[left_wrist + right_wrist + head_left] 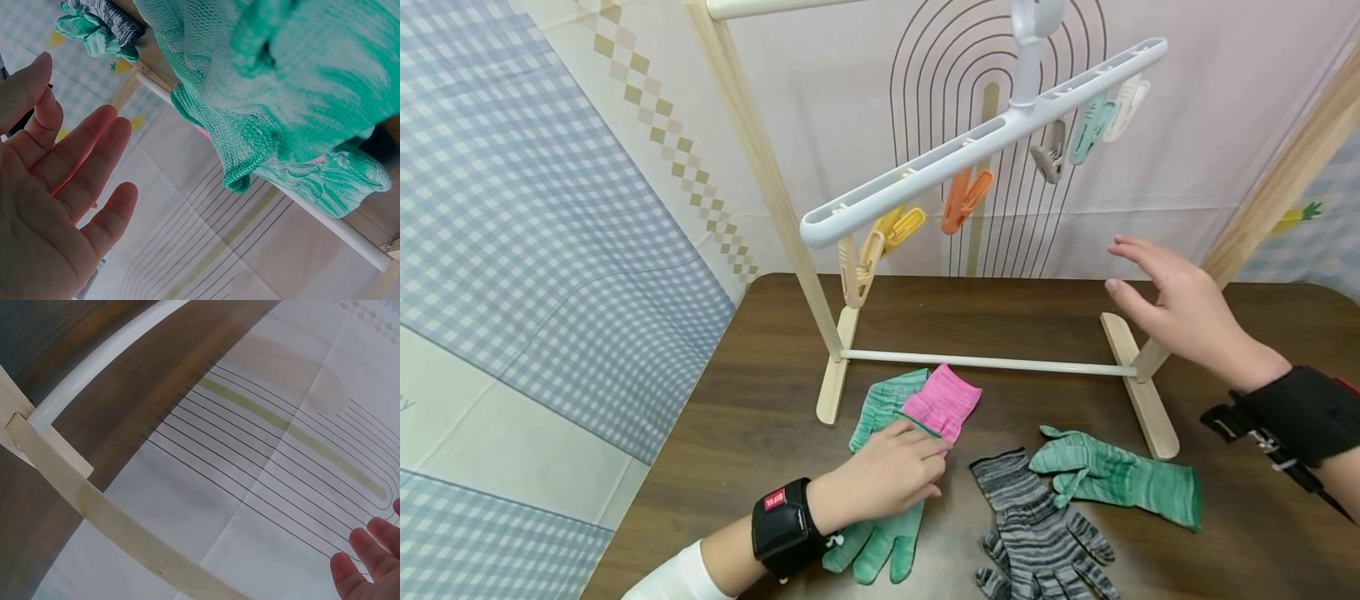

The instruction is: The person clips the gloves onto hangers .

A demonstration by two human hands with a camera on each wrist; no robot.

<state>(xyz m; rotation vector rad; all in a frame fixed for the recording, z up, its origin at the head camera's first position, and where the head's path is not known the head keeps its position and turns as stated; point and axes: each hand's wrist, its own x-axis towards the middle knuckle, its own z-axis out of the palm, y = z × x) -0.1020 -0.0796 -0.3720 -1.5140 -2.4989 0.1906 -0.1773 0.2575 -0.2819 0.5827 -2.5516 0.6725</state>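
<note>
In the head view my left hand is over a green knit glove, its fingers loosely bent. The left wrist view shows the same hand with fingers spread and nothing between them, beside the green fabric. Another green piece and a pink knit cuff lie just beyond the fingertips; the hand partly hides this pile. My right hand is raised near the stand's right post, fingers extended and holding nothing. Nearer the front lie a grey-black striped glove and a green glove.
A wooden stand with a white lower bar stands on the brown table. From it hangs a white hanger carrying several clothespins, among them an orange one and a beige one. Patterned cloth hangs behind.
</note>
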